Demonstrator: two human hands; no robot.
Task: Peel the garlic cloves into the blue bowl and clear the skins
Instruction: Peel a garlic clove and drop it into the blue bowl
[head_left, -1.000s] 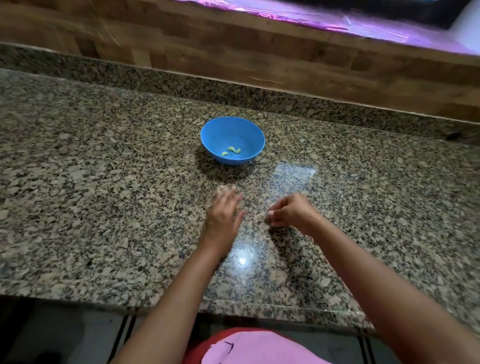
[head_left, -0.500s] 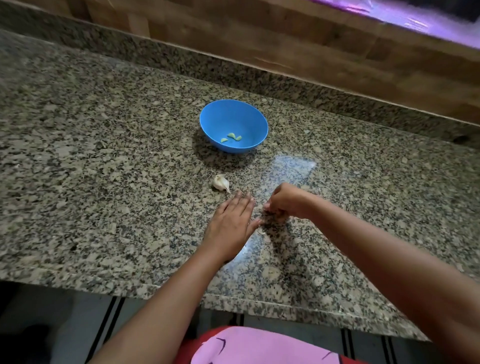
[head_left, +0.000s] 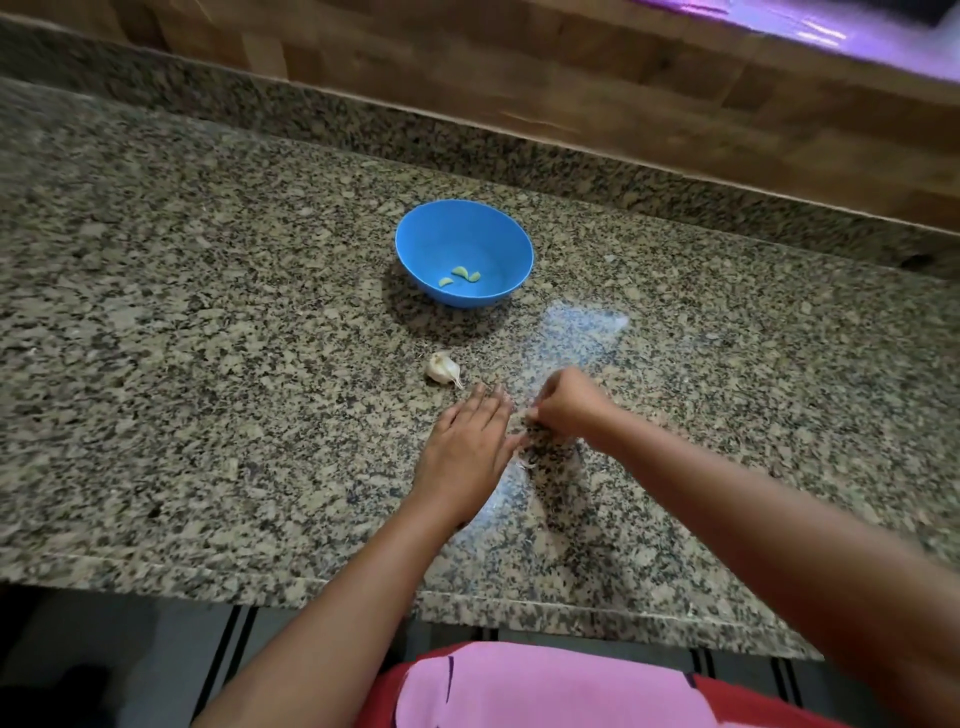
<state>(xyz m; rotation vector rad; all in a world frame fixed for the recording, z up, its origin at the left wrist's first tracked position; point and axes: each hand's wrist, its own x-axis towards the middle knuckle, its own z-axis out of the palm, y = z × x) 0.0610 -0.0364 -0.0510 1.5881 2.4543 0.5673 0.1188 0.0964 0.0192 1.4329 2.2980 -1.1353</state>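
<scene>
Since a second ago our left hand (head_left: 465, 447) has slid back off the unpeeled garlic piece (head_left: 443, 368), which now lies uncovered on the granite counter (head_left: 208, 364) just beyond our fingertips, between them and the blue bowl (head_left: 511, 283). That hand lies flat on the stone, palm down, with its fingers straight and close together. Our right hand (head_left: 566, 410) has come in just beside it, fingers curled and bunched low at the counter. Their tips seem to pinch a pale bit of skin, though blur keeps us from being sure. Another skin scrap (head_left: 527, 462) lies on the counter beside the left hand's thumb. The bowl stands upright farther back, apart from both hands, with three peeled cloves (head_left: 460, 275) in its bottom.
</scene>
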